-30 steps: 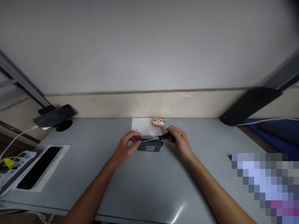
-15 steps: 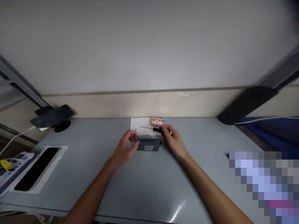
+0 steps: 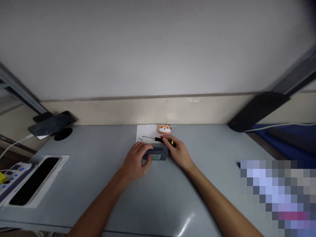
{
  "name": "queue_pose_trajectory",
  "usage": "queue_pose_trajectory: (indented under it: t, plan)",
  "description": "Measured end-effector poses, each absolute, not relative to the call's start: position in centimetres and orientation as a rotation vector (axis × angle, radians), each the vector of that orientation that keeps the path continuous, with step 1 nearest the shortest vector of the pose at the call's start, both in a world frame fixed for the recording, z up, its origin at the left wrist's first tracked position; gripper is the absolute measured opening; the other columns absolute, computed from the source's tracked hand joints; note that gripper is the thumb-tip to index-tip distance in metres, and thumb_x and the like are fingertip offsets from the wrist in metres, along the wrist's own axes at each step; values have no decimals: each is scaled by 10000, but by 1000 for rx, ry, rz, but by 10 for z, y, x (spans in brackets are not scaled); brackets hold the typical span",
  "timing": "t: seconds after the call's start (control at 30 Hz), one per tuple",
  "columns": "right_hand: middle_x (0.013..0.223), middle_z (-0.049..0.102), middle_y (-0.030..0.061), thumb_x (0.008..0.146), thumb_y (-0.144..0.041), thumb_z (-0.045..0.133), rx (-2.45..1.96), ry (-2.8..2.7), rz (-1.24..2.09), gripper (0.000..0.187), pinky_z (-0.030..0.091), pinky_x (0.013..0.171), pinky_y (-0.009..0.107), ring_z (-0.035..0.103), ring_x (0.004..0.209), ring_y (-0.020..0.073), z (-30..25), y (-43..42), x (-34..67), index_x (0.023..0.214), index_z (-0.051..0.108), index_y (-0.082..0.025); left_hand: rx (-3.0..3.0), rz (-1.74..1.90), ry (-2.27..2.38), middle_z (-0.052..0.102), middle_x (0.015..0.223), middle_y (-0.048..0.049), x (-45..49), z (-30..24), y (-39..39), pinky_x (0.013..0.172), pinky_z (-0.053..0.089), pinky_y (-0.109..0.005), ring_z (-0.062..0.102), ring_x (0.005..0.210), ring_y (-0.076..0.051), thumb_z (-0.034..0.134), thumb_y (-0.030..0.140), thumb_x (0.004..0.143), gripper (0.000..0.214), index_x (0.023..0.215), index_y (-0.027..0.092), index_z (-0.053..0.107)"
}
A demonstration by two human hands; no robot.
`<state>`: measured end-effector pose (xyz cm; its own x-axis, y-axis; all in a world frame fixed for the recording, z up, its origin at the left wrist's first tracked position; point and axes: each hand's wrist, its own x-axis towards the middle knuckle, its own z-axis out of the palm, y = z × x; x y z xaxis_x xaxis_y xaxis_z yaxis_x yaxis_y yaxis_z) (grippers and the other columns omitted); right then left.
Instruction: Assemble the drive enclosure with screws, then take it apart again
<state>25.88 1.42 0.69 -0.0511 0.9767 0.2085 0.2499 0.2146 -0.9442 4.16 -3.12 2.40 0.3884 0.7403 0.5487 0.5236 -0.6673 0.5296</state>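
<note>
Grey table [image 3: 158, 197] carries everything here. Dark grey box [image 3: 156, 153], small, w/ vent slots on its near face and a greenish label, sits mid-table just in front of a white paper sheet [image 3: 145, 131]. Left hand [image 3: 136, 161] lies over the box's left end, fingers curled round it, thumb at the near side; a loose grip, touching the box. Right hand [image 3: 178, 152] is at the box's right end, fingers bent; fingertips meet the handle of a screwdriver [image 3: 160, 139], black w/ yellow, which lies w/ its thin shaft pointing left across the paper. Can't tell if the right hand truly pinches the handle or only rests on it. Screwdriver is just behind the box, about parallel to it. A few tiny dark specks, prob. screws [image 3: 141, 139], sit on the paper near the shaft tip; too small to be sure.

Orange animal-face trinket [image 3: 164, 128] sits at the paper's far edge, by the wall. Far left: phone [image 3: 50, 123] tilted on a black stand, white cable running off it. Near left: white tray [image 3: 37, 179] w/ a long black insert. Right: black lamp arm [image 3: 256, 110] slanting up; blue mat [image 3: 283, 136] beyond it.
</note>
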Motion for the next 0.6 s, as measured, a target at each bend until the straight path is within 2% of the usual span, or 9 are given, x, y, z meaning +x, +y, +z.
queue_pose_trajectory:
  t: [0.07, 0.17, 0.3, 0.43, 0.6]
  plan:
    - [1113, 762, 78, 917, -585, 583, -1235, -1477, 893, 433, 461, 967, 404, 659, 1045, 268, 9, 15, 261, 1093, 745, -224, 2369, 1159, 1138, 653, 1097, -72, 44, 22, -30, 944, 498, -418, 593, 1045, -243, 547, 107, 890, 290, 1145, 243, 572]
    - [879, 740, 49, 926, -619, 536, -1309, -1368, 838, 472, 475, 794, 347, 635, 829, 225, 16, 16, 267, 1051, 751, -218, 2379, 1177, 1192, 655, 1046, -66, 41, 21, -29, 923, 495, -423, 595, 1003, -247, 558, 100, 856, 279, 1096, 242, 575]
    - [730, 663, 30, 900, -650, 538, -1309, -1078, 863, 495, 397, 570, 289, 520, 602, 160, 26, 20, 283, 884, 741, -198, 2405, 1209, 1288, 650, 977, -59, 31, 22, -27, 889, 482, -433, 577, 949, -258, 568, 88, 792, 288, 1039, 237, 563]
    - [631, 585, 24, 861, -567, 613, -1240, -888, 856, 415, 330, 491, 287, 434, 527, 135, 32, 24, 300, 719, 707, -188, 2423, 1227, 1374, 655, 1007, -67, 28, 23, -28, 891, 458, -446, 575, 967, -272, 579, 98, 767, 280, 1013, 231, 567]
    - [606, 548, 19, 829, -490, 661, -1228, -855, 874, 355, 322, 482, 282, 431, 543, 135, 31, 25, 305, 647, 694, -187, 2491, 1249, 1387, 689, 1133, -73, 40, 24, -32, 963, 416, -459, 596, 1077, -281, 598, 144, 830, 306, 1119, 239, 622]
